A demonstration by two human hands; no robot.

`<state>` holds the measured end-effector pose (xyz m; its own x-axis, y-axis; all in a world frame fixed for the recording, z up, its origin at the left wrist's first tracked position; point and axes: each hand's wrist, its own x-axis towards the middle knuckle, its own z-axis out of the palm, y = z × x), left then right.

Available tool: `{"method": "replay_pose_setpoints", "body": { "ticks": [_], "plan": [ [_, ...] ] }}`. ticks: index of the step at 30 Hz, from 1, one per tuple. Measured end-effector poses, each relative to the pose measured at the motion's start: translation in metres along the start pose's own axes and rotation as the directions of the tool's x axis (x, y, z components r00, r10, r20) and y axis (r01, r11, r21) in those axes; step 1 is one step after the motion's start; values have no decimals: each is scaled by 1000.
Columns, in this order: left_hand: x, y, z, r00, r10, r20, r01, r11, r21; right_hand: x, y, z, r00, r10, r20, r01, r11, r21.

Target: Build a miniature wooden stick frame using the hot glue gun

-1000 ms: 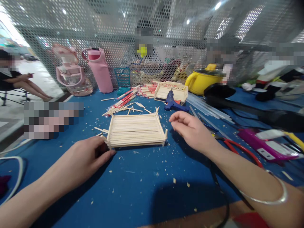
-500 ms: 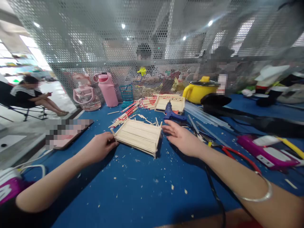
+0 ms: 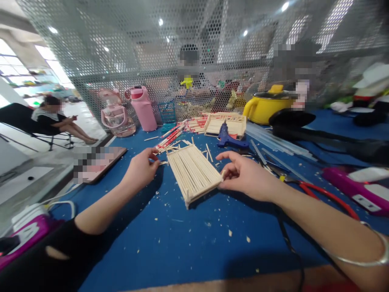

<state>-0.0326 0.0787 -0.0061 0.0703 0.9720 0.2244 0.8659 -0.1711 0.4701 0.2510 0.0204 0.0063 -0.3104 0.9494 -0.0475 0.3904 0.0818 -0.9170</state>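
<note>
One stick frame (image 3: pixel 194 170) lies at a slant on the blue table (image 3: pixel 170 243), between the hands! The right hand (image 3: pixel 249 176) pinches its right corner, index finger reaching free; the left hand (image 3: pixel 142 166) curls just beside the far left corner, its grip unclear. Beyond sits the blue glue gun (image 3: pixel 229 140), beside a second frame (image 3: pixel 212 124).

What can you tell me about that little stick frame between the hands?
The stick frame is a rectangle of pale, wood-looking sticks laid side by side, with edge rails and short corner posts. Whitish material coats the nearest corner. It sits askew on the blue table. The right hand touches its right corner; whether the left hand touches it is unclear.
</note>
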Motion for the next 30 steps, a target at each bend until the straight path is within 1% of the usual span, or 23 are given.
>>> {"method": "replay_pose_setpoints", "body": {
  "ticks": [2, 3, 4, 6, 8, 9, 10, 11, 12, 13, 14, 15, 16, 17, 18, 19, 20, 22, 25, 27, 30],
  "plan": [
    [-19, 1, -5, 998, -24, -52, 18, 995, -100, -2, -1, 3, 1000, -6, 15, 6, 1000, -9],
    [-30, 2, -8, 998, -30, -46, 22, 986, -164, -3, 0, 5, 1000, -18, 15, 18, 1000, -20],
    [-41, 5, -11, 1000, -27, -6, 25, 975, -221, -3, 1, 6, 999, -33, 11, 33, 999, -38],
    [-63, 12, -16, 993, 6, 120, 28, 961, -275, -2, 3, 5, 997, -73, 11, 73, 992, -104],
    [-80, 20, -19, 968, 82, 236, -18, 965, -261, -2, 4, 2, 989, -145, 18, 145, 966, -212],
    [-86, 24, -19, 953, 127, 275, -62, 971, -232, -4, 3, 0, 979, -202, -2, 194, 941, -278],
    [-91, 27, -18, 943, 165, 290, -109, 974, -200, -6, 2, -2, 960, -277, -49, 243, 905, -350],
    [-94, 29, -16, 937, 193, 291, -149, 975, -166, -10, -2, -3, 922, -369, -121, 287, 858, -426],
    [-96, 30, -13, 937, 211, 279, -179, 974, -137, -15, -6, -3, 854, -479, -202, 329, 799, -504],
    [-96, 31, -10, 941, 221, 258, -196, 973, -119, -21, -11, -1, 769, -583, -261, 356, 731, -583],
    [-97, 32, -7, 946, 224, 236, -203, 973, -110, -26, -16, 3, 685, -678, -267, 385, 648, -657],
    [-97, 32, -4, 949, 225, 220, -204, 973, -111, -31, -21, 8, 618, -755, -217, 424, 553, -717],
    [-96, 32, -1, 951, 226, 211, -205, 972, -119, -35, -25, 15, 578, -806, -125, 473, 456, -754],
    [-96, 31, 1, 953, 228, 202, -204, 970, -131, -38, -27, 22, 563, -826, -18, 523, 373, -766],
    [-96, 31, 2, 954, 229, 194, -203, 968, -146, -39, -28, 30, 566, -821, 81, 570, 318, -758],
    [-95, 30, 3, 954, 230, 192, -201, 966, -160, -39, -28, 37, 577, -802, 155, 605, 292, -740],
    [-95, 30, 4, 954, 233, 191, -201, 964, -174, -37, -26, 44, 587, -785, 197, 628, 288, -723],
    [-96, 28, 4, 951, 245, 189, -209, 958, -195, -33, -23, 54, 624, -750, 219, 630, 318, -709],
    [-96, 27, 4, 949, 259, 181, -221, 954, -204, -26, -19, 60, 657, -731, 185, 594, 351, -724],
    [-95, 27, 4, 948, 261, 180, -223, 953, -206, -24, -18, 60, 667, -725, 173, 576, 355, -736],
    [-95, 27, 4, 948, 262, 182, -224, 953, -205, -23, -18, 59, 660, -723, 202, 591, 335, -734]
  ]
}}
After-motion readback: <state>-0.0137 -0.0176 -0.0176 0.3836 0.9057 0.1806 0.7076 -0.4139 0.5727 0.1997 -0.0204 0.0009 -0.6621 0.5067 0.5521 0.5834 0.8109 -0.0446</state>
